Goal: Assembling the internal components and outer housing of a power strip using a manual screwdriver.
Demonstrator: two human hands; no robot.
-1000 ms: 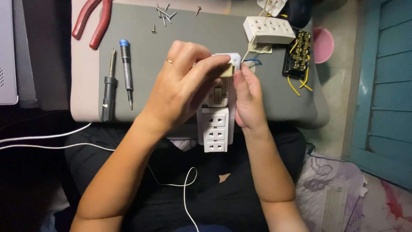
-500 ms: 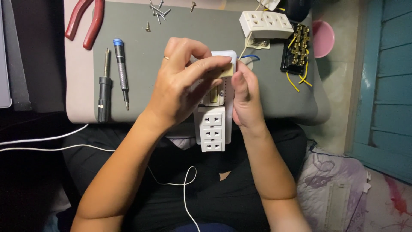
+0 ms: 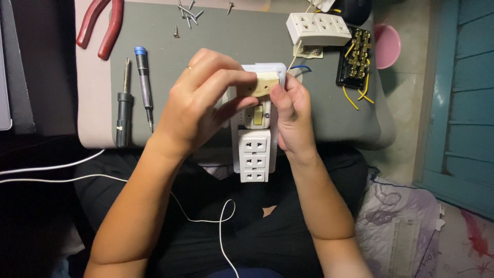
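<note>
At the far left of the desk [image 3: 92,103] lie red pliers [image 3: 100,25]. Next to them, on the grey mat [image 3: 216,41], rest a black screwdriver [image 3: 122,105] and a thin one with a blue cap [image 3: 143,85]. They lie close by, likely so they are easy to grab. A few loose screws [image 3: 186,13] sit at the top of the mat.

The left hand [image 3: 198,105] has its grip clamped on a small tan piece [image 3: 262,85]. It pinches the piece with thumb and fingers at the top of the white power strip [image 3: 256,149]. The strip sticks out over the person's lap, with its three sockets facing up. The right hand [image 3: 290,116] has its grip closed on the strip's right side, and its thumb touches the tan piece too. That probably keeps the strip from sliding.

Further right lie a white socket block [image 3: 318,25], a black part with brass bits and yellow wires [image 3: 355,59], and a pink bowl [image 3: 388,44].

Compared with half a second ago, the hands and strip hold almost the same pose. Everything only sits a bit lower in view.
</note>
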